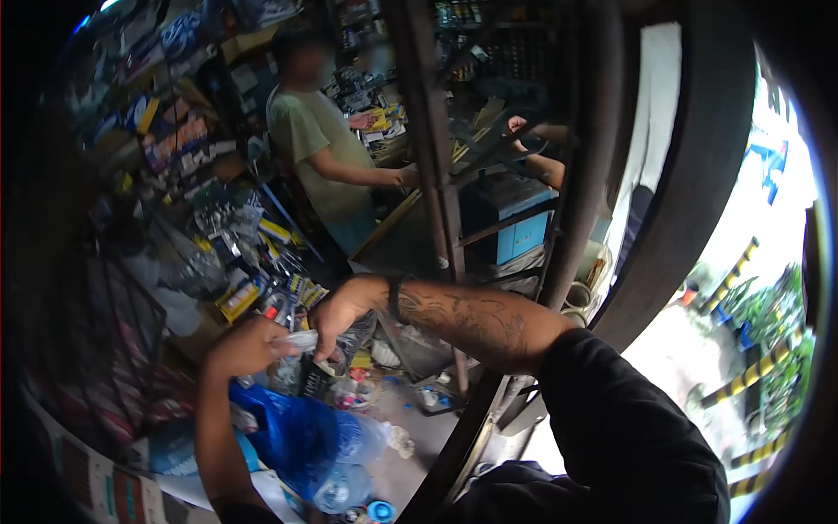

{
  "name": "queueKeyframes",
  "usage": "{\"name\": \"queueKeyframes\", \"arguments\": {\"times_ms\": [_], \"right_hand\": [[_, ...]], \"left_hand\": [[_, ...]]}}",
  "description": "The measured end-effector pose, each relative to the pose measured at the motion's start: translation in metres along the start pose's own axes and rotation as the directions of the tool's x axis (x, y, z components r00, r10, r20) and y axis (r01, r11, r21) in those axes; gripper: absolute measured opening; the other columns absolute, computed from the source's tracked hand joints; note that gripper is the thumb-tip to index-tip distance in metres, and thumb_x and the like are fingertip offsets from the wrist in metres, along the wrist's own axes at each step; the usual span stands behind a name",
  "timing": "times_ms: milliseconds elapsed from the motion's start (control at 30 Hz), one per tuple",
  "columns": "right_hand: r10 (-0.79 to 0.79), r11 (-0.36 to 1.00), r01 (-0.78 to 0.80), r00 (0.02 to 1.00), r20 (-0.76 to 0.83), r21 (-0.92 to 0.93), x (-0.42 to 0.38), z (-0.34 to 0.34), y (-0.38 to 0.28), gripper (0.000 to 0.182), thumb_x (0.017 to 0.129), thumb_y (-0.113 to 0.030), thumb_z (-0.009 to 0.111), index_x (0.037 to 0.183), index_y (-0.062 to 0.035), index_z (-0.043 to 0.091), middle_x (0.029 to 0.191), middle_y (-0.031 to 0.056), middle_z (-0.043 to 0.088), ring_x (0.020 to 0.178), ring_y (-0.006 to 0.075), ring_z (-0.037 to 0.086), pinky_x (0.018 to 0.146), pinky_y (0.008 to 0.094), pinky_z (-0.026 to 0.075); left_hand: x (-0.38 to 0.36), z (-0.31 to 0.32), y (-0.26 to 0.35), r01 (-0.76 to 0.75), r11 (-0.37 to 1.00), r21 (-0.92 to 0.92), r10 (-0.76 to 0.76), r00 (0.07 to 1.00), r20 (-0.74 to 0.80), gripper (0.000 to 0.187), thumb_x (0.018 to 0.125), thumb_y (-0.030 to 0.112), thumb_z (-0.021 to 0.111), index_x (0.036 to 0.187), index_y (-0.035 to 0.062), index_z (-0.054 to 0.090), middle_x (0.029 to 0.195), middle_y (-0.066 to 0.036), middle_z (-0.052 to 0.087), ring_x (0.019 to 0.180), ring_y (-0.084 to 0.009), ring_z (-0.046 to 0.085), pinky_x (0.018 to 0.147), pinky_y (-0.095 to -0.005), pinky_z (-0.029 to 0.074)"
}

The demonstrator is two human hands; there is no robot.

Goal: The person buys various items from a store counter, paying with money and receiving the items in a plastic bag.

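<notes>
My left hand (242,347) is closed, pinching a crumpled whitish, see-through piece of plastic (302,341) between thumb and fingers. Close beside it, my right hand (345,307) comes in from the right with its fingers bent downward and closed. The plastic's far end reaches toward the right fingertips, but what those fingers grip is hidden. Just below them is a dark package (312,381) with pale lettering. A blue plastic bag (288,432) lies under my forearms, next to clear plastic bottles (345,485).
Across the crowded stall stands a person (319,148) in a pale shirt; another person's hands (528,140) show behind metal bars (436,175). A blue box (515,218) sits behind the bars. Packaged goods (240,297) pile up at left. Daylight and plants (768,314) show at right.
</notes>
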State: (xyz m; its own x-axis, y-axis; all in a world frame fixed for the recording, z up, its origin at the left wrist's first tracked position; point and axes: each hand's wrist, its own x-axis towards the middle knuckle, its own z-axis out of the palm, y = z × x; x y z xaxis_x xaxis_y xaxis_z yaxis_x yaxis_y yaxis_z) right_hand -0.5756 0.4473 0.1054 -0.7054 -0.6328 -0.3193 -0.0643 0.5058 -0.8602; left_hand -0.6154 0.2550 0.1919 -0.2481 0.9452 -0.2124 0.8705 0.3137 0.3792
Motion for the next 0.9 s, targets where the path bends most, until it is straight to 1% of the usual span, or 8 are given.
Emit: {"name": "queueKeyframes", "arguments": {"times_ms": [233,333,400,500,567,633,767,900], "right_hand": [[-0.144,0.988,0.145,0.989,0.018,-0.046,-0.009,0.018,-0.031,0.028,0.085,-0.029,0.062,0.083,-0.0018,0.067,0.077,0.0045,0.067,0.075,0.0128,0.057,0.074,0.0278,0.042],[-0.242,0.969,0.241,0.97,0.013,0.048,-0.002,0.022,-0.03,0.032,0.085,-0.034,0.062,0.087,-0.0019,0.066,0.078,0.0036,0.066,0.075,0.0102,0.056,0.072,0.0259,0.043],[-0.234,0.971,0.238,0.967,-0.102,0.035,-0.009,0.022,-0.043,0.033,0.086,-0.036,0.061,0.086,-0.0027,0.067,0.078,0.0029,0.066,0.075,0.01,0.056,0.073,0.0256,0.043],[-0.208,0.975,0.223,0.916,-0.343,0.003,-0.017,0.017,-0.045,0.035,0.087,-0.038,0.059,0.081,-0.0039,0.068,0.079,0.0025,0.066,0.078,0.0107,0.054,0.078,0.0267,0.041],[-0.21,0.938,0.313,0.856,-0.473,0.15,-0.013,0.014,-0.04,0.034,0.088,-0.036,0.058,0.083,-0.0044,0.068,0.079,0.0025,0.066,0.08,0.0118,0.054,0.082,0.027,0.039],[-0.094,0.963,0.216,0.831,-0.549,0.162,-0.014,0.013,-0.04,0.033,0.088,-0.035,0.058,0.083,-0.0035,0.068,0.086,0.0059,0.065,0.087,0.0149,0.053,0.087,0.0295,0.037],[0.049,0.964,0.135,0.757,-0.651,0.229,-0.019,0.008,-0.044,0.035,0.088,-0.035,0.058,0.084,-0.0018,0.067,0.094,0.0105,0.063,0.098,0.0189,0.049,0.091,0.0324,0.035],[0.053,0.949,0.193,0.683,-0.729,0.25,-0.019,-0.005,-0.041,0.035,0.089,-0.034,0.056,0.086,-0.0015,0.067,0.093,0.0096,0.064,0.097,0.0183,0.05,0.092,0.0323,0.034]], "left_hand": [[-0.053,0.015,-0.032,0.008,0.896,-0.443,-0.071,0.989,-0.127,0.018,0.086,0.017,0.058,0.079,0.0015,0.065,0.056,0.004,0.049,0.054,-0.0029,0.042,0.05,-0.0211,0.035],[-0.058,0.024,-0.036,-0.128,0.824,-0.552,-0.021,0.967,-0.254,0.025,0.09,0.019,0.052,0.073,0.0016,0.057,0.055,0.001,0.049,0.051,-0.0046,0.044,0.05,-0.0206,0.037],[-0.052,0.029,-0.042,-0.285,0.764,-0.579,0.042,0.917,-0.396,0.028,0.093,0.022,0.048,0.074,0.0026,0.052,0.058,-0.001,0.052,0.051,-0.0067,0.047,0.049,-0.0211,0.038],[-0.032,0.044,-0.068,-0.365,0.687,-0.629,-0.038,0.846,-0.532,0.029,0.094,0.024,0.046,0.076,0.0023,0.052,0.062,-0.001,0.053,0.052,-0.0066,0.048,0.05,-0.021,0.039],[-0.013,0.057,-0.081,-0.353,0.692,-0.629,-0.138,0.791,-0.596,0.027,0.093,0.025,0.048,0.079,0.0026,0.055,0.065,0.001,0.053,0.055,-0.0051,0.047,0.052,-0.0209,0.04],[0.007,0.072,-0.092,-0.337,0.678,-0.653,-0.258,0.723,-0.641,0.026,0.092,0.025,0.05,0.081,0.0029,0.057,0.066,0.002,0.052,0.056,-0.0042,0.046,0.052,-0.0208,0.04],[0.04,0.112,-0.125,-0.374,0.558,-0.741,-0.283,0.753,-0.594,0.027,0.092,0.026,0.049,0.078,0.0039,0.056,0.058,0.003,0.046,0.051,-0.0045,0.042,0.05,-0.0217,0.039],[0.042,0.133,-0.128,-0.307,0.64,-0.705,-0.271,0.767,-0.581,0.03,0.094,0.025,0.046,0.073,0.0041,0.053,0.054,0.002,0.045,0.046,-0.0052,0.041,0.045,-0.0224,0.034]]}}
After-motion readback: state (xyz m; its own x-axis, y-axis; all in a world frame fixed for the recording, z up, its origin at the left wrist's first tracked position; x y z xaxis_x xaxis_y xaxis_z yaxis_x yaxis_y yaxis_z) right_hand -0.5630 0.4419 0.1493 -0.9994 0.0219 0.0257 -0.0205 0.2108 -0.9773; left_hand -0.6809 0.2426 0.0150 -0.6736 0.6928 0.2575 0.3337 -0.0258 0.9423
